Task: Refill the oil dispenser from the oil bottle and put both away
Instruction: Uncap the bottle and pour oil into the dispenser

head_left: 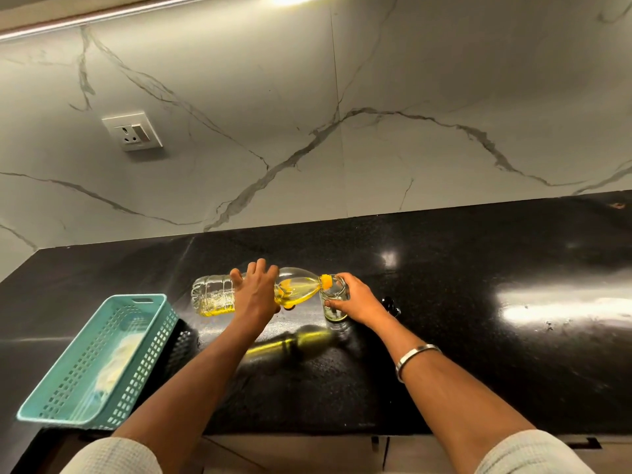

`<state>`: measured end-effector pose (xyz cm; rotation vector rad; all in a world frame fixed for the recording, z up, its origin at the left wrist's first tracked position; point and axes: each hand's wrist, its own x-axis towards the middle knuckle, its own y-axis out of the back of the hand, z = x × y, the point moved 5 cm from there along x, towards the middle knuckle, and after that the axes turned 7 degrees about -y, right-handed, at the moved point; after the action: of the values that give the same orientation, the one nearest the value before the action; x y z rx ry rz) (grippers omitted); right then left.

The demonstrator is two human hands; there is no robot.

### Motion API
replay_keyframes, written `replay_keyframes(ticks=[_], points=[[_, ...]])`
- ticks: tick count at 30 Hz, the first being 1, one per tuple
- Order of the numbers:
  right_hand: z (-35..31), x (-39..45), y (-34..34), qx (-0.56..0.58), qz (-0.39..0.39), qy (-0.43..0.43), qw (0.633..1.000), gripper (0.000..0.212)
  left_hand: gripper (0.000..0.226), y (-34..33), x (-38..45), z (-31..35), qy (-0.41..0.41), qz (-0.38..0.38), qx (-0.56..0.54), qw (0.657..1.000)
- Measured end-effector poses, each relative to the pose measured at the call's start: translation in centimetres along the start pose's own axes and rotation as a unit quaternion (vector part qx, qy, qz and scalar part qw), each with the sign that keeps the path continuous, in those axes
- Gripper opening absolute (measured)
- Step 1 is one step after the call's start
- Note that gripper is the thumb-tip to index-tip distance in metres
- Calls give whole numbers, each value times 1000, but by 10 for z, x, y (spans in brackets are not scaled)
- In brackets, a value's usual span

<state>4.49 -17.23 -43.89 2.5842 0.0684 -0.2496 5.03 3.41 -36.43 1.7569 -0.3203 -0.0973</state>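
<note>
Currently mid-pour; of the task's 2 parts, the refill is under way and the putting away has not begun.

Bench [444, 336]: black polished stone, running from the back wall to the near edge. Both task items sit around the middle of it, nearer the back edge than the near edge.

Basket [99, 364]: teal, perforated, at the near left corner of the bench, something pale lying inside. Possibly the storage spot for the 2 items; cannot confirm.

Oil bottle [297, 290]: clear plastic, tipped roughly horizontal, base to the left, orange neck to the right and resting at the dispenser's mouth. Yellow oil pools along its lower side and fills the shoulder by the neck. Judged about a quarter full or less.

Left hand [256, 295]: wrapped over the bottle's midsection from above, fingers curled round the far side, clamped on it and carrying its weight.

Right hand [355, 302]: closed round the oil dispenser, thumb across the near face, steadying it upright on the bench. Metal bangle on that wrist.

Oil dispenser [333, 295]: small clear glass jar, open at the top, touching the bottle's neck. Only a shallow layer shows at the bottom, so filling looks early. No stream can be made out.

Small dark object [390, 304] just right of the right hand, perhaps a cap or lid; too unclear to tell.

Left: finish filling, close both, store both.
</note>
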Motion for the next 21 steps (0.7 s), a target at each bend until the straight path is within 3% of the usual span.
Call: replay_keyframes(ticks=[21], points=[[-1,-1,0,2,0,-2,1000,57,62,8,2,2,-6,13,15,1000]])
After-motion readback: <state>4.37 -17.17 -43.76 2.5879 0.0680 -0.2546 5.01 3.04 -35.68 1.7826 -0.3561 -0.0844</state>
